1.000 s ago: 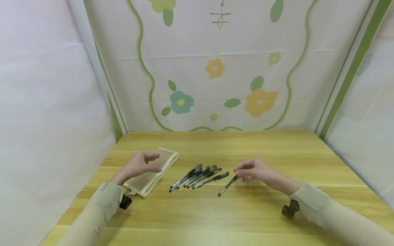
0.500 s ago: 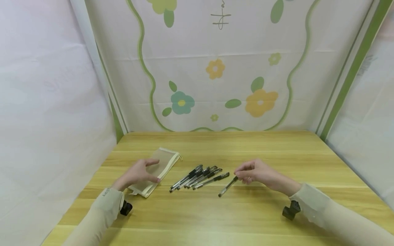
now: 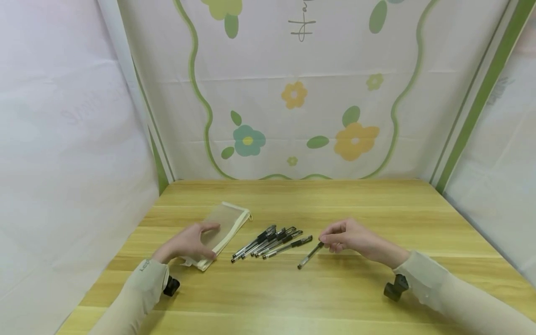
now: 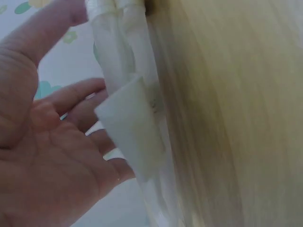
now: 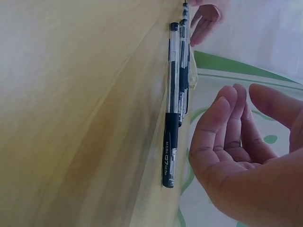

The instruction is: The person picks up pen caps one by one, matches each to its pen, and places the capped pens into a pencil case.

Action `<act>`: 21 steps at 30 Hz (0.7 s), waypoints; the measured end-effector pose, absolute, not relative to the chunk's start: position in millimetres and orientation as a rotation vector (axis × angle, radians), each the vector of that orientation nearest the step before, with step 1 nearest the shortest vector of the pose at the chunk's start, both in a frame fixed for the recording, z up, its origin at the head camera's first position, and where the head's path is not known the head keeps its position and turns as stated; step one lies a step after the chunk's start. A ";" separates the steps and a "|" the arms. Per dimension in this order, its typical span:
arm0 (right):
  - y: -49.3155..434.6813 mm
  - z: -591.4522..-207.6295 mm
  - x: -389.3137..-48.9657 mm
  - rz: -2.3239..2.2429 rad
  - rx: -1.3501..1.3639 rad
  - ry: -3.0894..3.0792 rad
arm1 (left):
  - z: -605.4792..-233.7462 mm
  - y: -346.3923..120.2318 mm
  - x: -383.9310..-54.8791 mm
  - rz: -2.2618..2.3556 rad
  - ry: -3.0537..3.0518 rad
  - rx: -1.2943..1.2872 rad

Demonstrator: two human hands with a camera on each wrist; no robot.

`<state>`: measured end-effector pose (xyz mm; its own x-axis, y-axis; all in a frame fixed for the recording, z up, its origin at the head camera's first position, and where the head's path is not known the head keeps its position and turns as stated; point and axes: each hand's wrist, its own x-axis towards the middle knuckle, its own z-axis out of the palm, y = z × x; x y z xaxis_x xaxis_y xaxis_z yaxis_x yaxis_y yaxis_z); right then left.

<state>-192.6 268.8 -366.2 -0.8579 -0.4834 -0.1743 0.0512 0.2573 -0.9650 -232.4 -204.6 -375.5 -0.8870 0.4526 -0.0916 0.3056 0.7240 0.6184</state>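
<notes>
A cream-edged see-through zip pouch (image 3: pixel 228 218) lies at the left of the table. My left hand (image 3: pixel 186 243) grips its near part, thumb at the zip edge and fingers reaching across the top. In the left wrist view the pouch's pale end tab (image 4: pixel 132 127) hides the fingertips. My right hand (image 3: pixel 349 237) is over the cap end of a clear gel pen (image 3: pixel 310 256) that lies apart from the others. The right wrist view shows that pen (image 5: pixel 173 94) on the table beside the hand, nothing between the loosely curled fingers (image 5: pixel 215 118) and thumb.
Several more black-capped pens (image 3: pixel 264 242) lie in an overlapping bunch between the hands, pointing the same way. The wood-grain table (image 3: pixel 293 298) ends at a white flower-print cloth wall (image 3: pixel 293 125). White sheets (image 3: pixel 71 149) hang at both sides.
My left hand has come down onto the pouch, and the pouch has slid a little to the right with it. The right hand and the lone pen stay nearly still.
</notes>
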 end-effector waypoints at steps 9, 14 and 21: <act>271.6 -367.7 -194.0 -1.640 -0.422 2.060 | -371.1 -210.4 -229.5 0.967 2.529 0.672; 272.9 -367.8 -194.3 -1.642 -0.430 2.042 | -370.6 -213.0 -231.6 0.969 2.475 0.728; 272.5 -368.4 -195.4 -1.659 -0.446 2.005 | -371.8 -215.3 -234.7 1.013 2.407 0.805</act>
